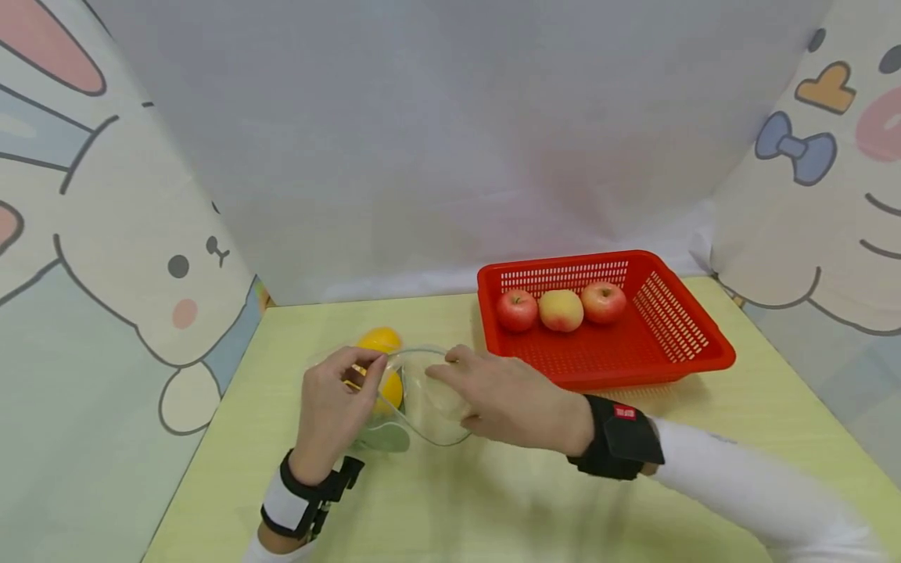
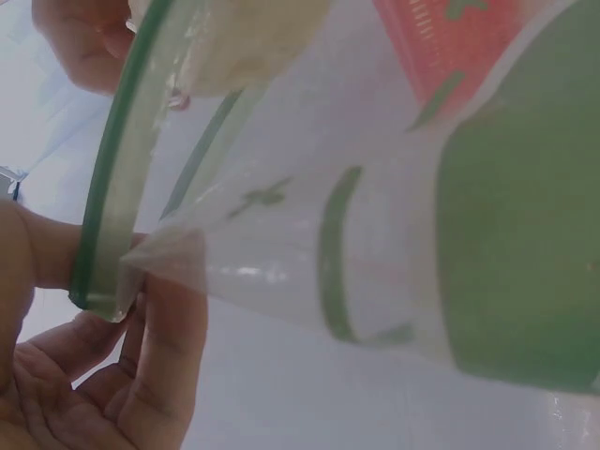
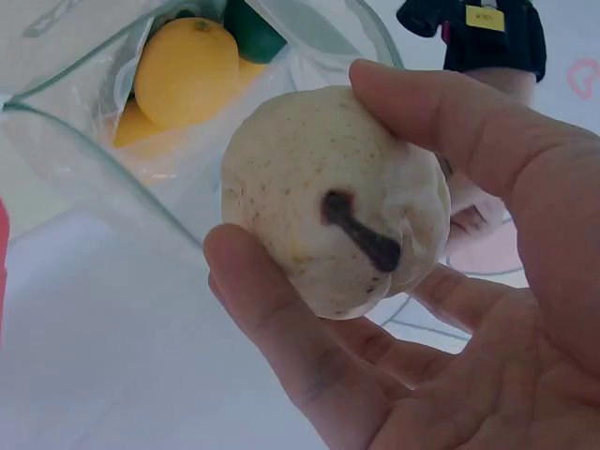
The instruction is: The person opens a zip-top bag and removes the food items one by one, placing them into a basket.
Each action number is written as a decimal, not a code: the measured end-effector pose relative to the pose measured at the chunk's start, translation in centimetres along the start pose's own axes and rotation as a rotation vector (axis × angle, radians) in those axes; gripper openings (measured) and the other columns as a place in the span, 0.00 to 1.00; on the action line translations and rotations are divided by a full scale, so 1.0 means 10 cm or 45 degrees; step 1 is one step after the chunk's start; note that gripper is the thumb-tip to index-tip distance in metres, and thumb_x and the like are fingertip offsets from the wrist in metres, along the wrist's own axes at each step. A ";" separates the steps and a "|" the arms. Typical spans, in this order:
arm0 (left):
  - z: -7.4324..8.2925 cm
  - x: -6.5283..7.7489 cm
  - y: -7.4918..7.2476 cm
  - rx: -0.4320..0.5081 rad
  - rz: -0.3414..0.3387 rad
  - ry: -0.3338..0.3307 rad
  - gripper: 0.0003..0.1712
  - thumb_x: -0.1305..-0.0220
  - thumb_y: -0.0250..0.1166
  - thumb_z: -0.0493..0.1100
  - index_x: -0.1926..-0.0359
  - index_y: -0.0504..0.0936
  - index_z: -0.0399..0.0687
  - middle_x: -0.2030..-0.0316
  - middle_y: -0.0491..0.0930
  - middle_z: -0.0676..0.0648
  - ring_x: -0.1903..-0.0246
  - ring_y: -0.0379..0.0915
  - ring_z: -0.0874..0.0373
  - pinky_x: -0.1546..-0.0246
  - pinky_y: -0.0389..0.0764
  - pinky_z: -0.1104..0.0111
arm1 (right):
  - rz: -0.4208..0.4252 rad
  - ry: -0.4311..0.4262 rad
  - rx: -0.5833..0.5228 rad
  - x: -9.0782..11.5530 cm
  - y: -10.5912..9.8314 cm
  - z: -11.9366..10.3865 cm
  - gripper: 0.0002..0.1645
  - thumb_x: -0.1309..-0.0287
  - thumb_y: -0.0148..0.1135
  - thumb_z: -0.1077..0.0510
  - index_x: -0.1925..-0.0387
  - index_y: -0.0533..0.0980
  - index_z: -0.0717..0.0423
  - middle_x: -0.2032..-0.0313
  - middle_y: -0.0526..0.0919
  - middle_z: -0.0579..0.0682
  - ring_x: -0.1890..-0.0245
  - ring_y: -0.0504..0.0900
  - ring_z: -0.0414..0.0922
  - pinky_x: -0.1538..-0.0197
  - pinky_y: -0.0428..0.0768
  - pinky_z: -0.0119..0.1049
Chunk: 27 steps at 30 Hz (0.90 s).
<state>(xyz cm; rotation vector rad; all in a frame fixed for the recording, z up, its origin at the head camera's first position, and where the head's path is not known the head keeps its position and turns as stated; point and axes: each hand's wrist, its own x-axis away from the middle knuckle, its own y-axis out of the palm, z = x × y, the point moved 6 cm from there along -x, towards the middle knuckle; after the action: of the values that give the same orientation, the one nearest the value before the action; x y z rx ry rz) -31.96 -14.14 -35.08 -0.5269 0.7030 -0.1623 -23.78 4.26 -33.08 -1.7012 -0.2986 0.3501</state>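
Observation:
My left hand (image 1: pixel 334 403) pinches the rim of a clear zip bag (image 2: pixel 370 253) with green seal strips and green print. The bag's mouth is spread apart. In my right hand (image 1: pixel 521 399) is a pale, brown-speckled pear (image 3: pixel 314 206) with a dark stem, gripped between thumb and fingers at the bag's mouth. Yellow-orange round fruits, one a smooth orange (image 3: pixel 187 73), lie inside the bag; a dark green patch (image 3: pixel 251 33) shows beside them, its kind unclear. From the head view the pear is partly hidden by my right fingers.
A red plastic basket (image 1: pixel 693 332) stands at the back right of the pale yellow table (image 1: pixel 535 500). It holds a red apple (image 1: pixel 517 310), a yellowish peach-like fruit (image 1: pixel 561 310) and another reddish apple (image 1: pixel 603 303). White and cartoon-printed panels border the table.

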 end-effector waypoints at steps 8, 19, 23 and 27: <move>0.00 -0.01 0.00 -0.005 0.000 0.005 0.04 0.34 0.74 0.36 0.63 0.90 0.38 0.68 0.90 0.43 0.76 0.81 0.56 0.74 0.81 0.77 | 0.134 0.152 0.018 0.22 -0.42 0.66 0.41 0.51 0.85 0.55 0.36 0.76 0.52 0.44 0.82 0.55 0.62 0.84 0.46 0.59 0.89 0.39; -0.01 -0.01 0.00 -0.001 -0.006 -0.012 0.03 0.34 0.74 0.35 0.63 0.90 0.38 0.68 0.90 0.43 0.76 0.81 0.55 0.74 0.81 0.76 | -0.202 0.401 -0.076 -0.10 0.05 1.66 0.37 0.48 0.80 0.54 0.37 0.74 0.50 0.58 0.81 0.53 0.59 0.79 0.49 0.62 0.84 0.39; 0.00 -0.01 -0.01 -0.004 -0.004 -0.020 0.02 0.35 0.74 0.35 0.63 0.90 0.39 0.67 0.90 0.43 0.75 0.81 0.55 0.74 0.81 0.77 | -0.320 0.350 0.038 -0.24 0.28 1.76 0.23 0.45 0.77 0.54 0.50 0.77 0.50 0.70 0.76 0.46 0.67 0.75 0.45 0.66 0.76 0.32; -0.01 -0.01 -0.01 -0.009 -0.008 -0.027 0.02 0.34 0.74 0.35 0.62 0.90 0.39 0.67 0.91 0.43 0.75 0.81 0.56 0.74 0.81 0.77 | -0.360 0.332 0.051 -0.33 0.43 1.79 0.08 0.41 0.69 0.56 0.62 0.77 0.49 0.77 0.73 0.46 0.71 0.74 0.47 0.68 0.70 0.35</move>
<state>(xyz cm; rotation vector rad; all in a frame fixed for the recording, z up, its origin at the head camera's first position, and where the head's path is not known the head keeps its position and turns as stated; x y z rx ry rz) -32.10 -14.22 -34.98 -0.5372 0.6817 -0.1596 -33.88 18.55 -39.64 -1.6175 -0.3315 -0.0739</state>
